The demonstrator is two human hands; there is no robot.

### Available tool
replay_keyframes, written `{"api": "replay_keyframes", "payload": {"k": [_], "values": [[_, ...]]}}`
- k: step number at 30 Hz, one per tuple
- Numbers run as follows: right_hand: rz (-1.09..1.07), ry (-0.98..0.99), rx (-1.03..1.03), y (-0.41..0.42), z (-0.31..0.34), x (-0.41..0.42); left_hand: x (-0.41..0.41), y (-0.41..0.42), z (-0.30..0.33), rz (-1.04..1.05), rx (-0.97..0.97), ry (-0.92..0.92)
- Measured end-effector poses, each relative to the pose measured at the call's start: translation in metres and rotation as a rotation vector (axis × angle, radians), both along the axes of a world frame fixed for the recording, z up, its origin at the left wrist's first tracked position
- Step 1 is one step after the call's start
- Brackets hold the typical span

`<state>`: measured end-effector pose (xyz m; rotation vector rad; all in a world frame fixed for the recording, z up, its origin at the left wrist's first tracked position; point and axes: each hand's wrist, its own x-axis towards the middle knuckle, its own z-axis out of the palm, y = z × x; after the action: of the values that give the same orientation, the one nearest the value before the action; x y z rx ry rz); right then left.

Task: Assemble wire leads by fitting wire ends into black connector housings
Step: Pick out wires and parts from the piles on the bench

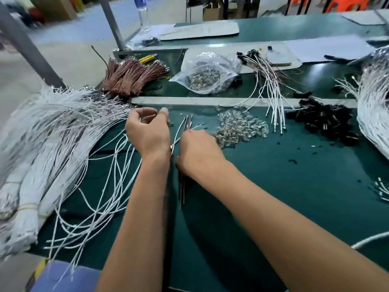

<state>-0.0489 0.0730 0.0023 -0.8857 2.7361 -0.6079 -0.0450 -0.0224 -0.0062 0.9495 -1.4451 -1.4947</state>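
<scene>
My left hand (148, 130) hovers over the green mat with thumb and forefinger curled together, pinching a thin wire end. My right hand (197, 151) sits just beside it, fingers curled round a small bunch of brown and white wires (186, 123) that stick out above and below the fist. A heap of black connector housings (324, 121) lies at the right. Clear plastic sleeves (242, 128) are piled between them and my hands. Loose white wires (101, 175) spread across the mat to the left.
Big bundles of white wire (42, 144) fill the left edge, another white bundle (374, 106) the right. Brown wire bundles (130, 77), a bag of metal parts (206, 75) and finished leads (271, 85) lie behind a metal strip. A bottle (144, 15) stands far back.
</scene>
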Motion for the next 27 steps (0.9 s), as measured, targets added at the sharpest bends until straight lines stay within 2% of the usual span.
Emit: {"api": "replay_keyframes", "payload": {"k": [7,15,18,21,23,27], "values": [[-0.017,-0.07,0.052,0.01,-0.004,-0.016,-0.007,0.004,-0.001,-0.007,0.096,0.125],[-0.049,-0.393,-0.257,0.056,0.01,-0.054,-0.021,0.018,0.002,0.013,0.136,0.243],[-0.087,-0.386,-0.319,0.087,0.019,-0.066,-0.028,0.028,0.003,-0.009,0.151,0.24],[-0.131,-0.358,-0.393,0.128,0.024,-0.076,-0.036,0.042,0.002,-0.121,0.151,0.266],[-0.123,-0.411,-0.429,0.157,0.023,-0.077,-0.041,0.053,0.0,-0.208,0.134,0.276],[-0.207,-0.434,-0.651,0.194,0.011,-0.082,-0.048,0.076,-0.009,-0.395,0.146,0.268]]}}
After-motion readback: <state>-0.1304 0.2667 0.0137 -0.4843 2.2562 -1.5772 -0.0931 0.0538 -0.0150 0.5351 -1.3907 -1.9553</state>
